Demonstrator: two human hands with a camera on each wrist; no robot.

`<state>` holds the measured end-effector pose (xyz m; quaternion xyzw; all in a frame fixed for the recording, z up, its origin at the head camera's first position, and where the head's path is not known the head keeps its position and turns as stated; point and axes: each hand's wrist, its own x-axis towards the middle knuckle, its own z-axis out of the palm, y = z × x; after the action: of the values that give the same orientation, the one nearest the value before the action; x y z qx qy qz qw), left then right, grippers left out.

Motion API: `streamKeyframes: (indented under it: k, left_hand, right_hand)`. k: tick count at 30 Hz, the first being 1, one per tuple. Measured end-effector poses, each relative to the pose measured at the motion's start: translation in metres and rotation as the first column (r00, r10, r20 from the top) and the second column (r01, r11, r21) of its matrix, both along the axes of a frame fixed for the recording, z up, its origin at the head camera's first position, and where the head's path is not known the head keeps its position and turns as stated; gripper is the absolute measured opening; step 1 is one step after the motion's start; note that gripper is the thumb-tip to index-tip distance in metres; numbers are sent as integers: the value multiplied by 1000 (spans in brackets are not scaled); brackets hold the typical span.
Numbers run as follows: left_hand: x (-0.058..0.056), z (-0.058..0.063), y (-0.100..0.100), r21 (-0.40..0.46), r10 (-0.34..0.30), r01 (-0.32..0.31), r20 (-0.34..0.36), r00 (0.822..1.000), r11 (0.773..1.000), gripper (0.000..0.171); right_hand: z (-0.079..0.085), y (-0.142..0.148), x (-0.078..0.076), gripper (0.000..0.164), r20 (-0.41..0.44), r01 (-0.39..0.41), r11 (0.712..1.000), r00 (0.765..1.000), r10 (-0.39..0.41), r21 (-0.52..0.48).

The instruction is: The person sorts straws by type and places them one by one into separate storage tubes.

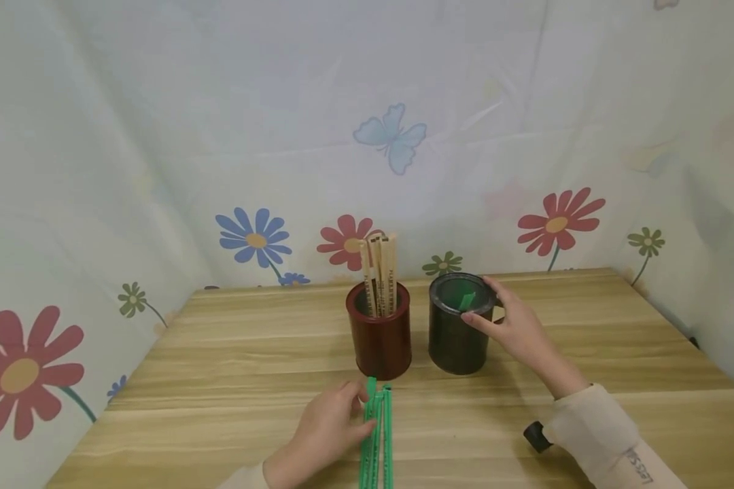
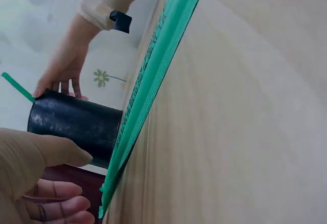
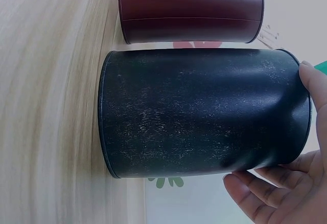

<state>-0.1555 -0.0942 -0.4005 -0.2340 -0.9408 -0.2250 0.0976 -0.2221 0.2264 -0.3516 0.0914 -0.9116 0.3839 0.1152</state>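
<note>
Dark pot (image 1: 457,343) stands upright on the table (image 1: 251,353), toward the far edge and right of its middle, your right hand (image 1: 518,322) gripping it at the rim. Just beside it, toward the left edge, stands the reddish-brown pot (image 1: 380,346). Your left hand (image 1: 327,422), its grip wide and seemingly holding nothing, is at the green packets (image 1: 388,435), which run toward the table's near edge. Beige sticks (image 1: 390,278) stand in the reddish-brown pot; a green strip (image 1: 467,301) shows inside the dark pot. Bracing the rim lightly should keep your pot from tipping; pinching one packet near its far end looks likeliest to give you a clean lift.
</note>
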Motion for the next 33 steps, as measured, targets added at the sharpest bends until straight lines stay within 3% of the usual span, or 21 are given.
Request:
streamKeyframes:
  k: [8, 23, 28, 33]
  left_hand:
    - [-2, -9, -4, -44, 30, -24, 127, 991, 999, 26]
    - [1, -16, -3, -19, 79, -76, 168, 983, 997, 27]
    - [3, -18, -3, -10, 85, -84, 219, 972, 996, 27]
    - [-1, -17, -5, 7, 100, -104, 226, 969, 995, 23]
  right_hand:
    - [0, 0, 0, 85, 7, 2, 1000, 1000, -2, -10]
    - [-2, 0, 1, 84, -20, -15, 1000, 1000, 15, -12]
    - [-4, 1, 4, 84, -13, -8, 1000, 1000, 8, -8]
    - [-1, -1, 2, 84, -27, -2, 1000, 1000, 2, -6]
